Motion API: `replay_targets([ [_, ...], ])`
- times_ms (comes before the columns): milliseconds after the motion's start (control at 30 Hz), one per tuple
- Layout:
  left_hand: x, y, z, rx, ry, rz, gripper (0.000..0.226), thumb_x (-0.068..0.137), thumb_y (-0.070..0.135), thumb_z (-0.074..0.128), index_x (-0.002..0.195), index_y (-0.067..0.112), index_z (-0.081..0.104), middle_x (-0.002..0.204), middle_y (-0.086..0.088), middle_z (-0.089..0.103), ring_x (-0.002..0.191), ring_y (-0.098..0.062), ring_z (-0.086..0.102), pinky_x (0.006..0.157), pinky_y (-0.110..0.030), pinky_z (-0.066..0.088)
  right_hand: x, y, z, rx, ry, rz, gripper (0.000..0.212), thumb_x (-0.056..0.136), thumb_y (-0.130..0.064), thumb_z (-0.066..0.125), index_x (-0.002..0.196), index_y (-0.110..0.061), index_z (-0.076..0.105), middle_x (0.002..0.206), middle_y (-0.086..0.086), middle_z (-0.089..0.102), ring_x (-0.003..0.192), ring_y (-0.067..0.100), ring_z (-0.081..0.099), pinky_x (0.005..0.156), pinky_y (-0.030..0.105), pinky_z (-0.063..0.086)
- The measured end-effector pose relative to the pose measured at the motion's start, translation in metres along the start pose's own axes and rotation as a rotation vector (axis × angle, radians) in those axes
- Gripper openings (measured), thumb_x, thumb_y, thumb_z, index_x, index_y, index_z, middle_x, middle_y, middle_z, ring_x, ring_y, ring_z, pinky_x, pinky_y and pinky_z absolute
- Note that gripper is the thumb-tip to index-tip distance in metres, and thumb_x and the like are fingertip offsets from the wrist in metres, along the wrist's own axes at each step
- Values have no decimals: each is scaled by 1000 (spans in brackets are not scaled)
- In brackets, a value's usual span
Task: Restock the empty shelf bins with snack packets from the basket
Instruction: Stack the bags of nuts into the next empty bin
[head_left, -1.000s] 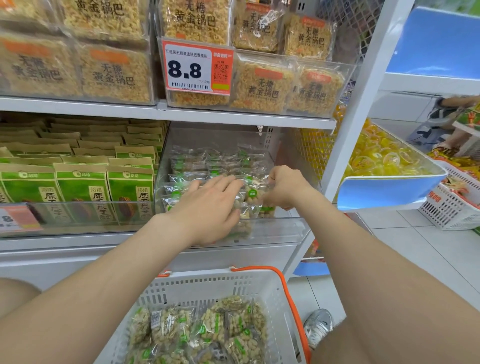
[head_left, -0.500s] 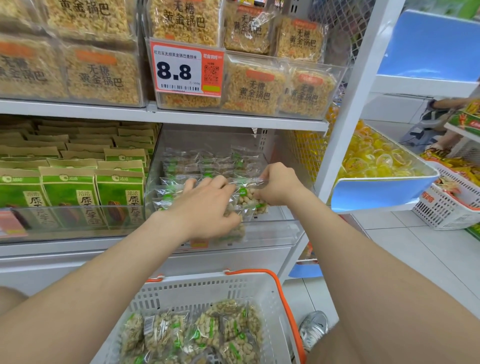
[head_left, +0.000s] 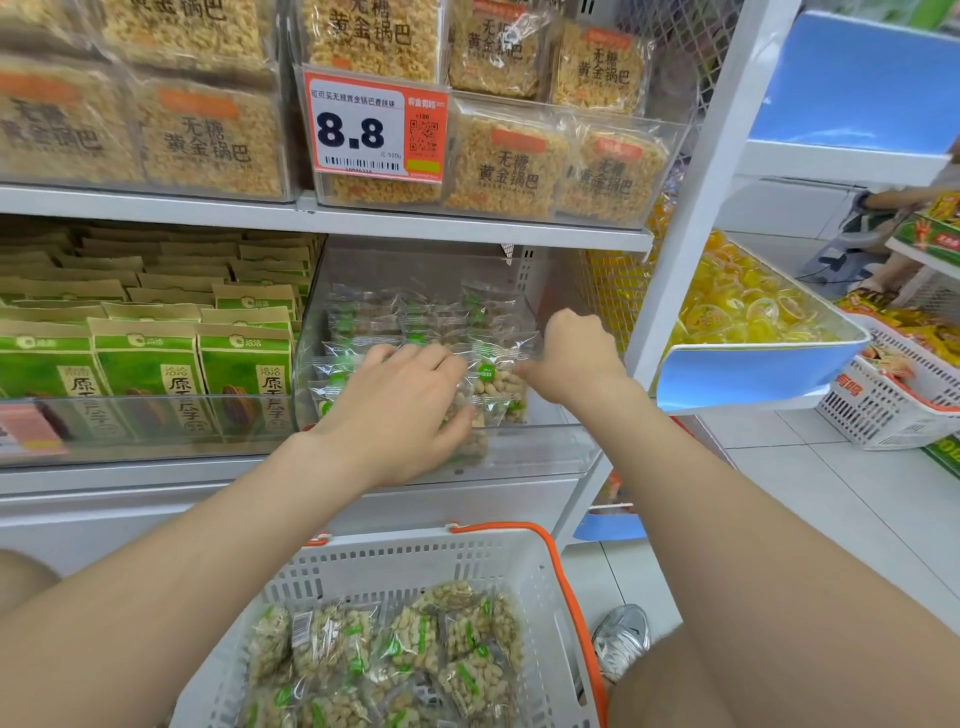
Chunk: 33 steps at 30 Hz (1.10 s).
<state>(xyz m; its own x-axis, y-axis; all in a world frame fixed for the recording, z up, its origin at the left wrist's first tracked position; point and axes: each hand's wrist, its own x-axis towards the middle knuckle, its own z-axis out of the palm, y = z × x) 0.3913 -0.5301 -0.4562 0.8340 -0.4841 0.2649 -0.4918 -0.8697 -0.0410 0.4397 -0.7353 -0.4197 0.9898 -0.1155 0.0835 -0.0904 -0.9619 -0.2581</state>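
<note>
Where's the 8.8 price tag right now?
In the head view, the price tag hangs upper centre on a clear bin, above the left hand.

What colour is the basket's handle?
Orange, on the white basket; the handle shows in the head view.

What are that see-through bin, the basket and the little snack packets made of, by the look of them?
The bin: likely rigid clear plastic, acrylic perhaps; glossy, with packets showing through its walls. The basket: moulded white plastic, matt, with slotted walls; its orange handle looks plastic too. The packets: thin clear film, shiny and crinkled, nuts visible inside.
</note>
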Motion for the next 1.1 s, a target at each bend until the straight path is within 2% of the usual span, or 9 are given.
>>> replay_targets([
  [100,-11,5,-8,-66,207,76,35,96,49,46,112,21,59,104,3,56,97,-24,55,85,-43,45,-19,-11,-8,34,151,-157,10,94,-19,62,98,-10,60,97,13,64,89,36,60,66,37,46],
  [167,-20,9,-14,-103,294,127,22,92,42,55,90,21,56,87,3,52,82,-26,54,69,-41,44,-41,-20,-12,125,169,-251,17,86,-17,56,95,-20,70,90,6,68,87,32,65,69,38,54],
  [233,-31,13,-17,-105,266,120,28,89,46,50,73,23,51,69,4,54,65,-29,57,54,-35,39,-67,-28,-16,198,98,-328,19,80,-18,56,84,-24,73,77,-3,67,81,25,66,75,36,58],
  [367,-58,18,-7,35,13,61,43,88,55,42,66,20,54,58,3,54,55,-27,58,48,-30,45,-101,-33,-4,87,-100,-465,16,77,-14,61,75,-19,77,65,-2,68,73,19,66,75,34,59],
  [467,-75,20,5,81,-221,40,43,96,57,41,75,22,57,67,4,54,65,-27,59,57,-31,45,-114,-29,27,2,-315,-512,18,80,-8,60,77,-12,77,72,5,72,73,23,66,71,37,58],
  [667,-103,24,48,198,-541,166,27,103,38,45,103,20,66,100,-5,67,90,-32,68,64,-35,41,-132,-12,131,-256,-748,-557,18,89,-12,57,95,-12,74,98,11,71,91,32,65,86,48,58],
  [900,-119,19,95,202,-913,232,20,101,22,48,110,15,65,83,-1,50,77,-25,60,61,-35,47,-149,-10,214,-465,-895,-569,21,94,1,54,79,-12,49,87,5,51,80,26,59,66,39,53],
  [1000,-125,16,108,197,-976,250,17,101,15,49,109,13,64,80,-2,50,68,-21,57,54,-34,44,-164,-5,248,-507,-979,-588,12,97,1,56,103,-9,57,104,8,63,84,23,64,72,36,59],
  [1100,-130,13,119,205,-1027,262,14,102,10,46,103,13,60,85,-1,57,63,-17,53,57,-32,45,-188,3,285,-603,-1048,-700,58,98,0,59,151,-14,42,137,15,57,110,32,66,83,43,60],
])
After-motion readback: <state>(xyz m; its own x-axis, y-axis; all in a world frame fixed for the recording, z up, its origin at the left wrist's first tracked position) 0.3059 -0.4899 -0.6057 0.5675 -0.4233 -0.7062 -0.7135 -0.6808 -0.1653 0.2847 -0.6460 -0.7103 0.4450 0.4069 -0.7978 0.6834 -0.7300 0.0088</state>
